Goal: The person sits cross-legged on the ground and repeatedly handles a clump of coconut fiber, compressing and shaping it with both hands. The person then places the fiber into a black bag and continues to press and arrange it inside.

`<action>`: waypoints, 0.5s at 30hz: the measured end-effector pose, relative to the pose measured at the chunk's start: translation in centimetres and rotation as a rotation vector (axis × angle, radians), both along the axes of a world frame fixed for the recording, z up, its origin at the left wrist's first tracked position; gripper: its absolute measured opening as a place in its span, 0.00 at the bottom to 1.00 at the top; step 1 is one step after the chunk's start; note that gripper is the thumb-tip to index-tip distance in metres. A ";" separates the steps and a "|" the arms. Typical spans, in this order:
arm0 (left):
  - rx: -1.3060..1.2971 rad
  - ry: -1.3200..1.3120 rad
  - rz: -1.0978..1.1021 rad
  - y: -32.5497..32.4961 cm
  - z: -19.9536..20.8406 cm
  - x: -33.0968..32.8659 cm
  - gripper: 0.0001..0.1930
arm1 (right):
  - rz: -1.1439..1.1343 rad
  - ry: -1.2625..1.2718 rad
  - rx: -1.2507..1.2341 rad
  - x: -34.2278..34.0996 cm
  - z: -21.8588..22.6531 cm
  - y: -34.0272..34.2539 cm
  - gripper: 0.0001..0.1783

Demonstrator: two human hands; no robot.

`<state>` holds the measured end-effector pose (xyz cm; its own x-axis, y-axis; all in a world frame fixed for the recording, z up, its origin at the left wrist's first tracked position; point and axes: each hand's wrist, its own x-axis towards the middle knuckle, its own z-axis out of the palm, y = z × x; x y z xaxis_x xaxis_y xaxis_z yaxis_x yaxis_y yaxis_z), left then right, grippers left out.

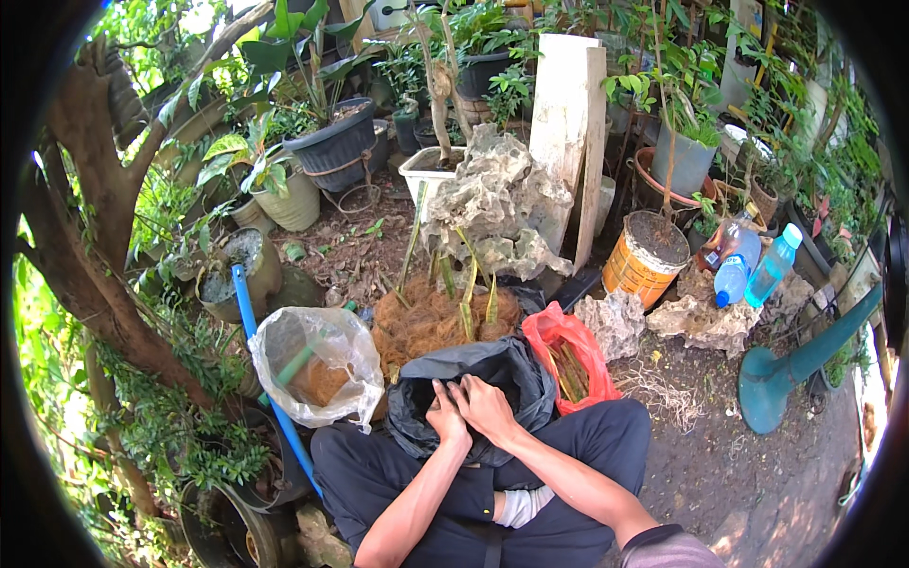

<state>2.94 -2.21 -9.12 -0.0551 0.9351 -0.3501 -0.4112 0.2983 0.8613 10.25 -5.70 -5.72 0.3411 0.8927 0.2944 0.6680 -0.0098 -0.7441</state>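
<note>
A black plastic bag (409, 398) stands open between my crossed legs. My left hand (447, 417) reaches over its near side, fingers curled inward. Right beside it, almost touching, my right hand (485, 407) bends its fingers down into the mouth. Both look closed, but their fingertips and anything they hold are lost in the dark. Left of the bag sits a clear plastic bag (352, 339) with brown fibre in it. A red plastic bag (606, 377) holding cut stalks lies to the right. Behind, brown coconut fibre (398, 333) is heaped around upright snake plant leaves (467, 317).
A blue pole (275, 398) slants along my left side. Rough rocks (497, 204) rise beyond the fibre. To the right are an orange bucket (632, 275), a pale stone (611, 324), plastic bottles (775, 265) and a green shovel-like object (767, 388). Potted plants surround the area.
</note>
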 end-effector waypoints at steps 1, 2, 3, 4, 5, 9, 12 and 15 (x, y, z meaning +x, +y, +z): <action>-0.002 -0.004 0.010 0.1 0.2 -0.1 0.26 | -0.010 0.002 0.029 -0.1 0.0 0.0 0.22; 0.022 -0.011 0.017 0.4 -0.4 -0.4 0.26 | -0.027 -0.023 0.025 -0.2 0.4 -0.2 0.22; -0.001 -0.009 0.009 0.9 -1.0 -0.8 0.25 | -0.043 -0.047 0.021 -0.2 0.8 -0.2 0.22; -0.025 -0.007 0.002 1.5 -1.6 -1.2 0.25 | -0.059 -0.072 0.017 -0.2 1.2 -0.2 0.23; -0.047 -0.007 -0.011 1.8 -1.7 -1.2 0.25 | -0.064 -0.064 0.029 0.0 1.2 -0.2 0.23; -0.145 -0.020 0.003 1.9 -2.4 -0.9 0.24 | -0.091 -0.033 0.033 0.2 1.1 -0.5 0.22; -0.134 -0.086 -0.042 2.1 -3.3 -1.0 0.23 | -0.076 -0.039 0.028 0.2 1.2 -0.5 0.22; -0.203 -0.169 -0.045 2.0 -2.3 -0.6 0.22 | -0.064 -0.021 0.013 0.2 1.5 -0.7 0.23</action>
